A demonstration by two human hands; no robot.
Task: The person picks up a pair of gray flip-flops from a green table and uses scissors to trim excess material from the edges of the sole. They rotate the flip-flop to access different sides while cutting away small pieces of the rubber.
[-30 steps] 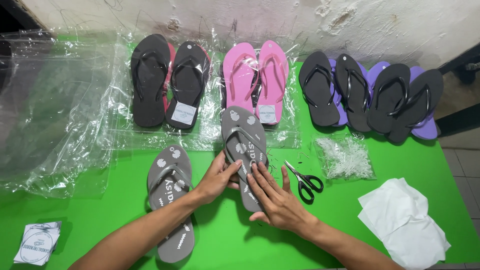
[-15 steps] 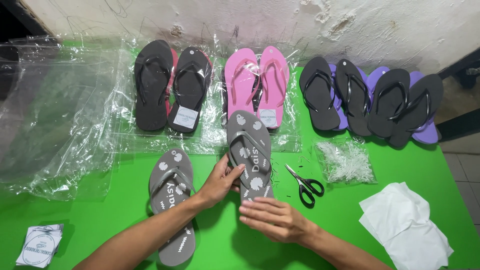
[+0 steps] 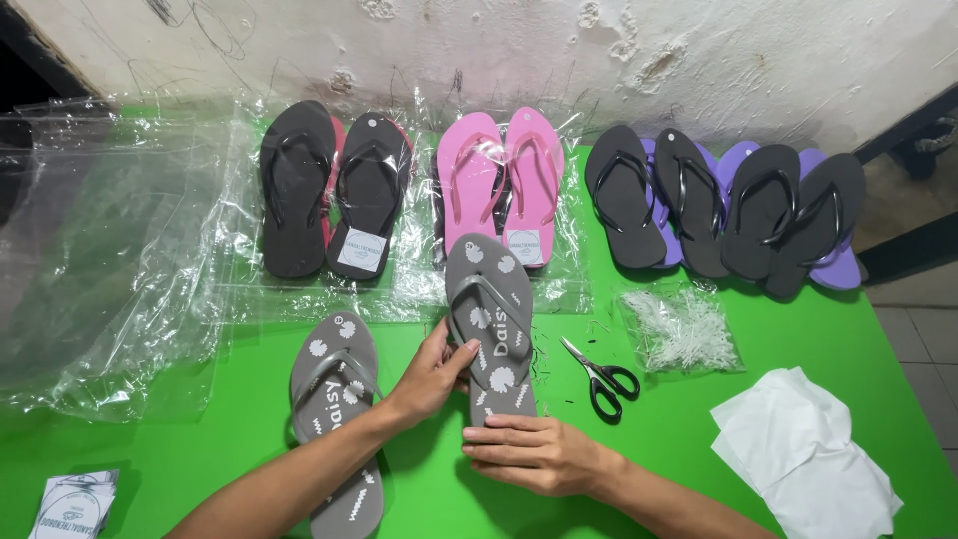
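Two grey flip-flops (image 3: 489, 324), perhaps ten others.

The table (image 3: 200, 449) is bright green. Two sandals (image 3: 489, 329) near its front edge are grey with white flower prints (lettering too). Along the back edge: a black pair (image 3: 329, 190), a pink pair (image 3: 504, 180), black sandals on purple ones (image 3: 728, 205). The scissors (image 3: 599, 374) are black-handled.

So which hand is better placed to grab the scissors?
Probably the right hand. It rests at the heel of the grey flip-flop, on the same side as the scissors. The left hand grips that flip-flop's far edge and would have to cross over it.
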